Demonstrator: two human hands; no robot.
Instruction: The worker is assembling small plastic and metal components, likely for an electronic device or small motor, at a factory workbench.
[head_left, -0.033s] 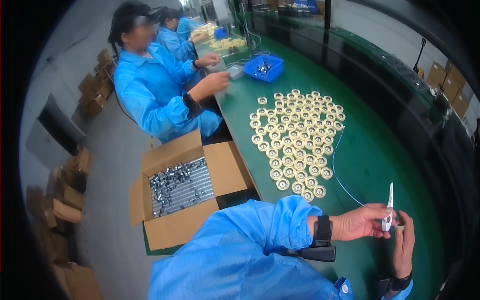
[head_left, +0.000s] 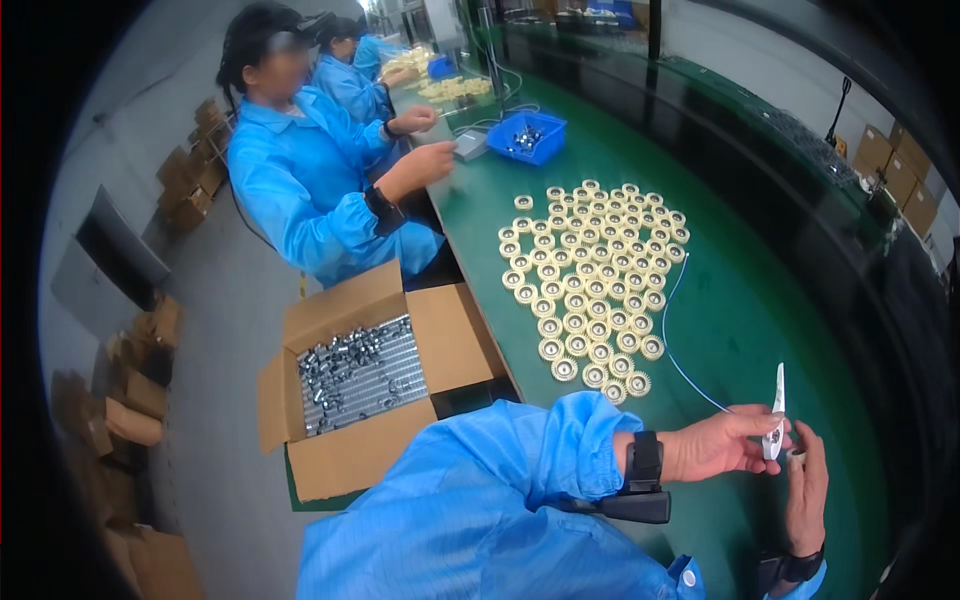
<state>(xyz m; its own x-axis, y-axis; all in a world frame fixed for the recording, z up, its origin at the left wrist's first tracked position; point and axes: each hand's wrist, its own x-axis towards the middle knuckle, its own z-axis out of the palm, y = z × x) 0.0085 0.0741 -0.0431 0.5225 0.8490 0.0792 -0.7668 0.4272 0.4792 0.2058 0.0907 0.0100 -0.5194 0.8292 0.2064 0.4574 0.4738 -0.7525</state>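
My left hand (head_left: 715,443) is closed in a pinch on a white piece (head_left: 776,415), which has a thin flat blade standing up and a wider lower part with a dark metallic spot. Just beside it is my right hand (head_left: 808,490), its fingertips bent toward the white piece around something small and pale that I cannot make out. A thin pale blue cord (head_left: 668,340) curves over the green table to my left hand. Farther off, many cream toothed rings (head_left: 600,308) with round metal centres lie in a close group.
An open cardboard box (head_left: 352,462) of small metal cylinders (head_left: 350,365) stands left of the green table (head_left: 720,300). A blue bin (head_left: 540,150) with metal parts sits beyond the rings, near a grey device (head_left: 470,147). A co-worker in blue (head_left: 300,170) sits at the table's left edge.
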